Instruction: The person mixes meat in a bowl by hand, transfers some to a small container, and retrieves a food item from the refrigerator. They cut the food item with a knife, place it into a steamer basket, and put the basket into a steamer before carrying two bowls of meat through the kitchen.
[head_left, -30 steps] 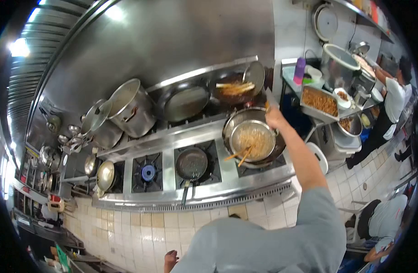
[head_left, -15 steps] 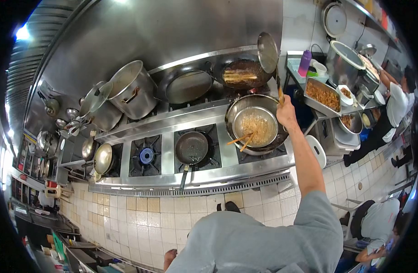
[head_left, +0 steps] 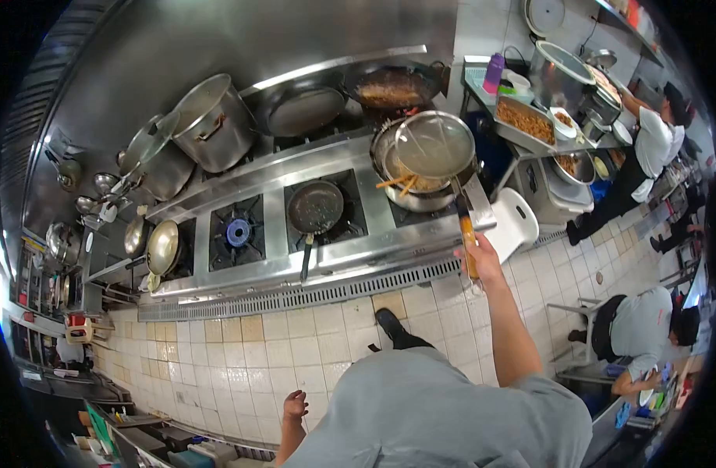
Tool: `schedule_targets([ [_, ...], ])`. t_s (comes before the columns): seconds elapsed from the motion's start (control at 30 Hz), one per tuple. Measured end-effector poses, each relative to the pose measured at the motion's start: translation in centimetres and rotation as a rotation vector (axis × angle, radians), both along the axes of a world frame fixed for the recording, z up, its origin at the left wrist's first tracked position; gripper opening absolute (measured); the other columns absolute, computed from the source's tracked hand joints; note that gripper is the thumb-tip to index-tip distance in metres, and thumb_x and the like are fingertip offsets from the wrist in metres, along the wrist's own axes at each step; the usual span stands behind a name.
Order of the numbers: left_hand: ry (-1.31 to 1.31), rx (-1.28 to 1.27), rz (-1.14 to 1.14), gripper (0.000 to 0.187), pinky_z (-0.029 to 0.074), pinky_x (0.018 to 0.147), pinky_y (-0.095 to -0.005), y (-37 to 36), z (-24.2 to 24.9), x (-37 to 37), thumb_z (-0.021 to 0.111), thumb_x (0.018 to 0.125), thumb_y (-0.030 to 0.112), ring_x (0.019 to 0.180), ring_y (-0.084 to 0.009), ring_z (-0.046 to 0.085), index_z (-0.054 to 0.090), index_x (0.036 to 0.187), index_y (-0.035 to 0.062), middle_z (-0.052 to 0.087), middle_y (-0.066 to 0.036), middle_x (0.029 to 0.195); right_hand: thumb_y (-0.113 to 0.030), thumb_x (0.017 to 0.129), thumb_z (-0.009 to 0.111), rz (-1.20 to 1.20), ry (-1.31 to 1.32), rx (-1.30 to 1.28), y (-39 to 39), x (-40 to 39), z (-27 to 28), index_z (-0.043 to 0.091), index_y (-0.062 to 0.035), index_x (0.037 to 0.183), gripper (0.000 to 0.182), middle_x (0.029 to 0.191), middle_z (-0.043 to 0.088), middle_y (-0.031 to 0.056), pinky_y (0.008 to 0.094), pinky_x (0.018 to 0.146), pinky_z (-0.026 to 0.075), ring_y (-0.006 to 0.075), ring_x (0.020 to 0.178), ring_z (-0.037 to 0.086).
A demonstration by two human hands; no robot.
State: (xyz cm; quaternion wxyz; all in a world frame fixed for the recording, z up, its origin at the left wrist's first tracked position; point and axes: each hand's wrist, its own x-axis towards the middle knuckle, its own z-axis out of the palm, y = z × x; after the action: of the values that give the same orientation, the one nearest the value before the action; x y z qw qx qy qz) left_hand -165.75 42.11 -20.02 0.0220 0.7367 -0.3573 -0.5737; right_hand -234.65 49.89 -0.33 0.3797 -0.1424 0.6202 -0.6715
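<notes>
My right hand (head_left: 485, 256) is closed round the wooden handle of a round mesh strainer (head_left: 434, 146). The strainer is above a metal bowl (head_left: 427, 201) at the right end of the stove, partly covering it. Two wooden sticks (head_left: 395, 182) stick out of the bowl over its left rim. Behind it, a dark wok (head_left: 395, 87) holds brown food in oil. My left hand (head_left: 295, 404) hangs low by my side over the tiled floor, fingers loosely curled, touching nothing I can see.
A small frying pan (head_left: 316, 207) rests on a middle burner. Large pots (head_left: 221, 129) stand at the back left. A white stool (head_left: 517, 222) is right of the stove, near a tray of food (head_left: 525, 123). Two co-workers (head_left: 646, 148) are at the right.
My right hand and the strainer have come back from the wok towards me, and the strainer is now over the bowl. The long food pieces no longer show above the wok. My left hand shows more fully.
</notes>
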Motion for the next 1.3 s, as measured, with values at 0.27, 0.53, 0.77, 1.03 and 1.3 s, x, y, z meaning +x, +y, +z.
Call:
schedule_targets([
  [0.27,-0.048,-0.047,-0.233,0.043,0.054,0.071,-0.0414,9.0,-0.7,6.3,0.063,0.095,0.035,0.087,-0.0251,0.066,0.064,0.127,0.0066,0.067,-0.006,0.102,-0.04,0.106,0.051,0.102,-0.381,-0.039,1.6,-4.9,-5.8,0.058,-0.005,0.128,0.042,0.102,0.071,0.0117,0.0347,0.07,0.056,0.019,0.076,0.065],
  [0.53,-0.473,-0.422,-1.148,0.041,0.056,0.079,-0.0406,12.4,1.0,8.0,0.054,0.099,0.038,0.095,-0.026,0.07,0.066,0.126,0.0105,0.073,-0.011,0.108,-0.02,0.098,0.06,-0.179,-0.153,0.409,-2.3,-10.4,-26.6,0.045,-0.0005,0.136,0.045,0.108,0.065,0.0137,0.0441,0.07,0.06,0.026,0.084,0.067],
  [0.77,-0.429,-0.392,-0.93,0.035,0.053,0.085,-0.045,16.8,7.2,-0.5,0.053,0.097,0.037,0.103,-0.0314,0.066,0.067,0.121,0.0149,0.065,-0.013,0.123,-0.021,0.09,0.073,-0.184,-0.318,0.316,-4.6,-12.7,-32.5,0.039,-0.0067,0.14,0.062,0.094,0.062,0.0105,0.044,0.061,0.057,0.0223,0.075,0.063],
  [1.03,-0.66,-0.151,-1.239,0.041,0.054,0.085,-0.0445,14.1,14.0,-4.5,0.053,0.099,0.037,0.103,-0.0272,0.066,0.061,0.133,0.0155,0.065,-0.013,0.126,-0.021,0.081,0.077,-0.294,-0.126,0.334,-5.1,-13.3,-35.4,0.057,-0.0002,0.123,0.052,0.099,0.072,0.0196,0.042,0.084,0.056,0.0329,0.095,0.07],
  [1.3,-0.323,-0.374,-0.617,0.045,0.053,0.067,-0.0408,9.1,18.7,-9.0,0.06,0.098,0.025,0.087,-0.0192,0.066,0.056,0.141,0.0143,0.068,-0.007,0.097,-0.025,0.08,0.077,-0.187,0.008,0.456,-3.5,-14.6,-31.8,0.06,-0.0021,0.117,0.047,0.108,0.071,0.0217,0.0463,0.09,0.052,0.0405,0.104,0.067],
])
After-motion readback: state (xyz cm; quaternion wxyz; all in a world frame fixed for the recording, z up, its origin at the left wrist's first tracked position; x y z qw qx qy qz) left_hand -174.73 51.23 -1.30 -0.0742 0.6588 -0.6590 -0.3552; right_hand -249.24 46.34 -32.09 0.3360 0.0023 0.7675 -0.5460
